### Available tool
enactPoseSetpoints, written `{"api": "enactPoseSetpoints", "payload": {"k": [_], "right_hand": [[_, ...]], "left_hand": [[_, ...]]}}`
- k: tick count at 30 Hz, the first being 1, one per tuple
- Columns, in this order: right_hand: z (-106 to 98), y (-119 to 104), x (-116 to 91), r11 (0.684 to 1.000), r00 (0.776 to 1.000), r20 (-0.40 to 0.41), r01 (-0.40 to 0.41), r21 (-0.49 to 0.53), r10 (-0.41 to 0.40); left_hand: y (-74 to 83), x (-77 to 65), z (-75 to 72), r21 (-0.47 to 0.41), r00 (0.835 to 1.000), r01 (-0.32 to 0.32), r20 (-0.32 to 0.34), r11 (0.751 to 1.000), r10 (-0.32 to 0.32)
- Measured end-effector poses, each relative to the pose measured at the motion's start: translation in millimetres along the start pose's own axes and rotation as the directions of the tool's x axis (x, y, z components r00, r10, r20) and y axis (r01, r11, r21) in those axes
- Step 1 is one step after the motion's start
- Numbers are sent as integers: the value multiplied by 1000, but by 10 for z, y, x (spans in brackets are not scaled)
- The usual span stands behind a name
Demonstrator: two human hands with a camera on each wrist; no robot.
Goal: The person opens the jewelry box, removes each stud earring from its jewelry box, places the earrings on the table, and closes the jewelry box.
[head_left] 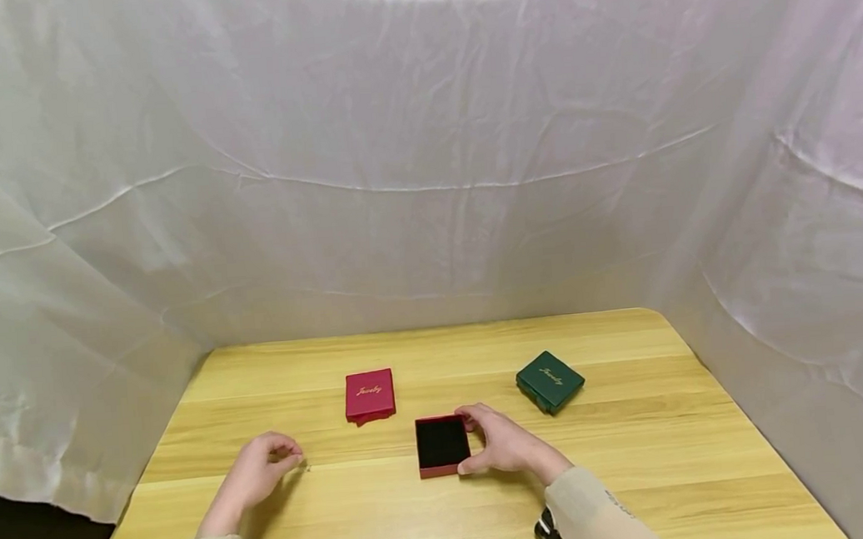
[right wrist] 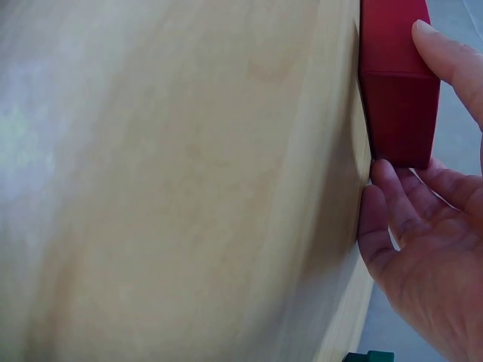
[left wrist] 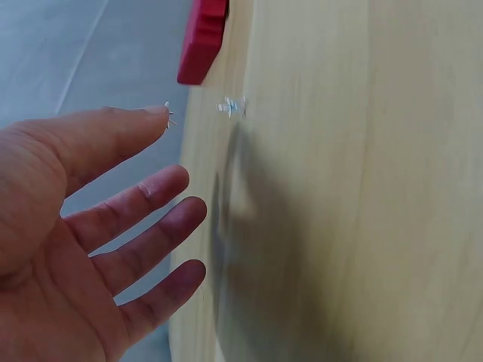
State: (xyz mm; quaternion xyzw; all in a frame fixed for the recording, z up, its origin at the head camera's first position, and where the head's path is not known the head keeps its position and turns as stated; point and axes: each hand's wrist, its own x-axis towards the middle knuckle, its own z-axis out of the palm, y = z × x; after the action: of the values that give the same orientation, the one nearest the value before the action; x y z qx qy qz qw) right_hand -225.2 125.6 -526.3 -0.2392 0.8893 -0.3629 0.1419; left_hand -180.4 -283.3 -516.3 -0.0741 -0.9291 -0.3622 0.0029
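Note:
In the head view my left hand (head_left: 263, 465) is low over the left of the table, thumb and index fingertips together. They pinch a tiny spiky shiny piece (left wrist: 169, 118), mostly hidden behind the thumb; its kind is unclear. A second small sparkly piece (left wrist: 232, 106) lies on the wood just beyond the fingertips. My right hand (head_left: 499, 443) grips an open red jewelry box (head_left: 446, 470) with a black lining, at its right side. The thumb lies along the near corner and the fingers sit at the far corner. The box rests on the table.
Left of the open box and farther back lies a red lid or box (head_left: 369, 392) lettered "Jewelry", with a ribbon bow. A green one (head_left: 549, 381) with the same lettering lies at an angle at the back right. Pale fabric (head_left: 430, 244) hangs around the wooden table (head_left: 642, 488).

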Motion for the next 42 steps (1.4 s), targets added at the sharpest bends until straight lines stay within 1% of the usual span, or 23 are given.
{"api": "enactPoseSetpoints", "payload": {"k": [5,8,13,18,21,25,33,37,42], "right_hand": [[8,9,3,1000,1000,5,-6,4,6],[9,10,2,1000,1000,5,-4,3,4],[12,13,3,1000,1000,5,2,1,-2],[10,3,-3,1000,1000,6,1,1,-1],[9,-1,-4,1000,1000,3,3,-2,-3],[4,2,0,1000,1000,1,4,-3,-4],[4,9,6,1000,1000,-1,-9,-5,9],[6,12,14,1000,1000,-2,-8,-6,8],[5,2,15,1000,1000,0,-9,-3,9]], "left_hand": [[-50,-40,-41,27,999,32,25,999,-33],[-70,-54,-40,32,999,49,22,998,-50],[-88,-65,-19,44,998,53,19,998,-54],[-87,-67,-15,26,995,92,32,995,-93],[-95,-70,-28,9,994,97,41,995,-97],[-117,-83,-61,14,996,84,31,996,-84],[-124,-129,-150,-1,993,119,6,993,-119],[-152,-136,-171,19,991,130,8,991,-130],[-192,-131,-160,47,991,131,1,990,-131]]}}
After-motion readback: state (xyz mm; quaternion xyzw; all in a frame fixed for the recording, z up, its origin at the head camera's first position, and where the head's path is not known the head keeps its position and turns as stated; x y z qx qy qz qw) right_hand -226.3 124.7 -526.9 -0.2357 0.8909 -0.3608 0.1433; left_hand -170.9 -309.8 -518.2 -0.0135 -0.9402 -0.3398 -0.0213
